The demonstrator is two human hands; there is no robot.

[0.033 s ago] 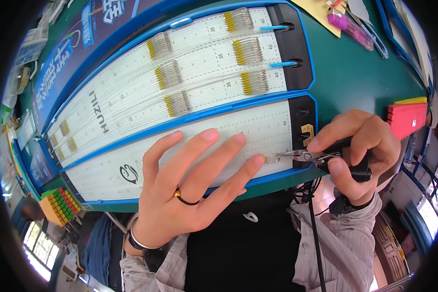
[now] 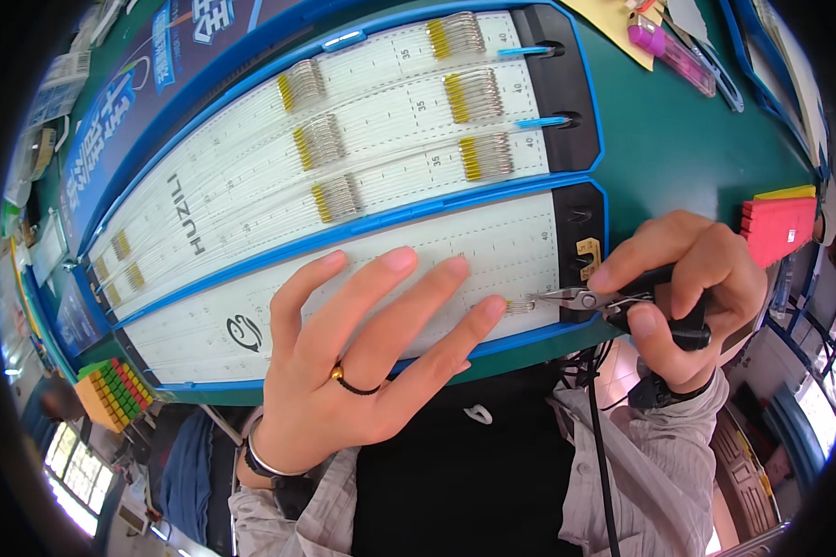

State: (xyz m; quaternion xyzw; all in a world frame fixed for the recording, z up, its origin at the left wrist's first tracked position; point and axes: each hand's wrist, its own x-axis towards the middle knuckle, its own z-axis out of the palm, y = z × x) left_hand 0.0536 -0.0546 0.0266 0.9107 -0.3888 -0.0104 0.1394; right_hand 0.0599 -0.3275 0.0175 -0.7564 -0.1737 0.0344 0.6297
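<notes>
A blue fishing-rig case lies unfolded, with white ruled boards inside. Rows of fishing hooks with yellow-bound shanks and fine lines fill the far board. My left hand rests on the near board, palm down with its fingers spread. Its index fingertip is beside a small group of hooks near the board's right end. In my right hand is a pair of small pliers with dark handles. The pliers' slim jaws reach those hooks; whether they grip one is too small to tell.
A pink-capped cutter, a tool with blue handles and yellow paper lie at the far right. Red blocks stand beyond my right hand. Coloured blocks are at the left edge. A black cable hangs in front of me.
</notes>
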